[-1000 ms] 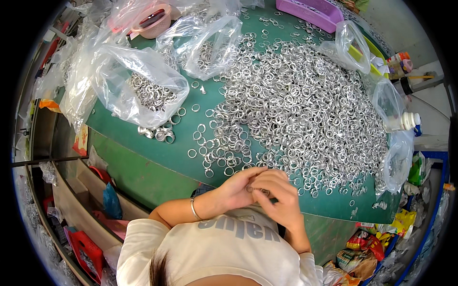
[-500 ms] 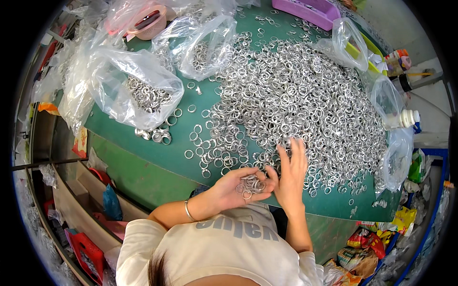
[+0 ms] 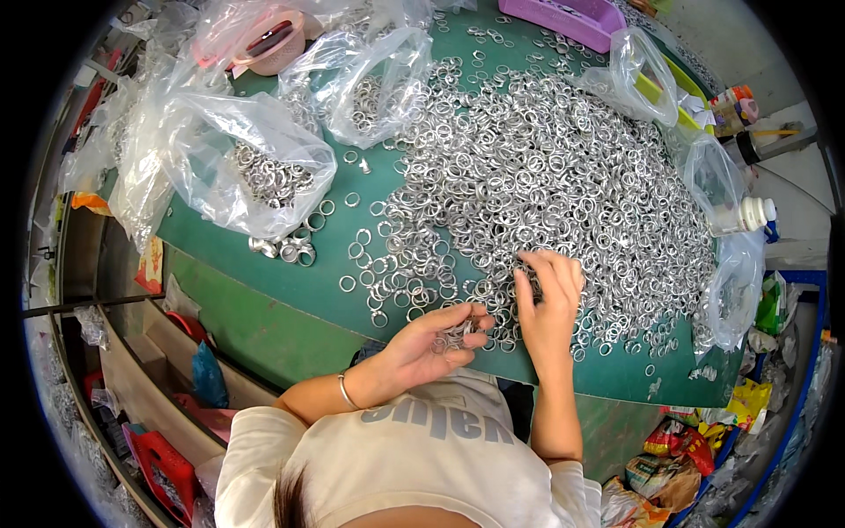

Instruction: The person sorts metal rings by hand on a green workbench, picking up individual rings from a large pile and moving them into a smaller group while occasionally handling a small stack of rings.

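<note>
A broad heap of silvery metal rings (image 3: 563,167) covers much of the green table (image 3: 273,273). My left hand (image 3: 433,339) is cupped palm up at the table's near edge, its fingers curled round a small bunch of rings (image 3: 456,336). To its right, my right hand (image 3: 550,295) reaches over the near side of the heap with fingers bent down and thumb apart from them. Its fingertips touch or nearly touch the rings; whether a ring sits between them is hidden. Looser rings (image 3: 374,277) lie scattered left of the heap.
Clear plastic bags holding rings (image 3: 264,180) stand at the left, with a pink basket (image 3: 275,53) behind them. A purple tray (image 3: 572,19) is at the far edge. Another clear bag (image 3: 735,290) hangs at the right edge, near a white-capped bottle (image 3: 748,216). Shelves flank the table.
My right hand has moved right, away from my left hand, and bent its fingers down over the heap. My left fingers have curled more closely round the rings.
</note>
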The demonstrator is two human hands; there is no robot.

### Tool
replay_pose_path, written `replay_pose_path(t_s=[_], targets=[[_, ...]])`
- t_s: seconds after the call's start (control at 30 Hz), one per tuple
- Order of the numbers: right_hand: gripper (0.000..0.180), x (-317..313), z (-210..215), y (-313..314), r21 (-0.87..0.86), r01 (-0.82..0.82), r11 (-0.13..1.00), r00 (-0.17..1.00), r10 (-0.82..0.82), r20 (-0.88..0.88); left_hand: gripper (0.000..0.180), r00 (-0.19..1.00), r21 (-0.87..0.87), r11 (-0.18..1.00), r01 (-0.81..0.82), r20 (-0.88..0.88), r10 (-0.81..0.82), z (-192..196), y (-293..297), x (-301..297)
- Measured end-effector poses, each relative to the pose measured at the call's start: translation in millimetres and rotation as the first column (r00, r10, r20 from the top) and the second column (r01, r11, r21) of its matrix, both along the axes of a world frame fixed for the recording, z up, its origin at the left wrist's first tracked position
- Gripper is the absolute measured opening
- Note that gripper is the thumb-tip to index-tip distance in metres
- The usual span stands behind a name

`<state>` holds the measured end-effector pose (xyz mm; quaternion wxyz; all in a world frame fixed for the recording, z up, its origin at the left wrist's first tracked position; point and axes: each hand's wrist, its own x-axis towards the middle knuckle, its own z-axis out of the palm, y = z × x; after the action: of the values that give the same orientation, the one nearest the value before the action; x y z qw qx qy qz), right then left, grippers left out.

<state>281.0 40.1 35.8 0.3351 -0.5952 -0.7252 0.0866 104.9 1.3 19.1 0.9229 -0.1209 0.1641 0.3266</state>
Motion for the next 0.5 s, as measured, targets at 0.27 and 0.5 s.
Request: replay_pose_path(t_s=[0.27,0.5], targets=[[0.012,7,-12,4,0.013,0.092,0.996,0.993,-0.093,0.079,0.017,0.99,0.151,0.988,-0.023,-0.133,0.043,-3,-2,-3],[0.015,22,4,-7,-0.013,0.24,0.971,0.956,-0.234,0.175,0.014,0.971,0.236,0.971,0.043,-0.24,0.016,-9,-2,-6]])
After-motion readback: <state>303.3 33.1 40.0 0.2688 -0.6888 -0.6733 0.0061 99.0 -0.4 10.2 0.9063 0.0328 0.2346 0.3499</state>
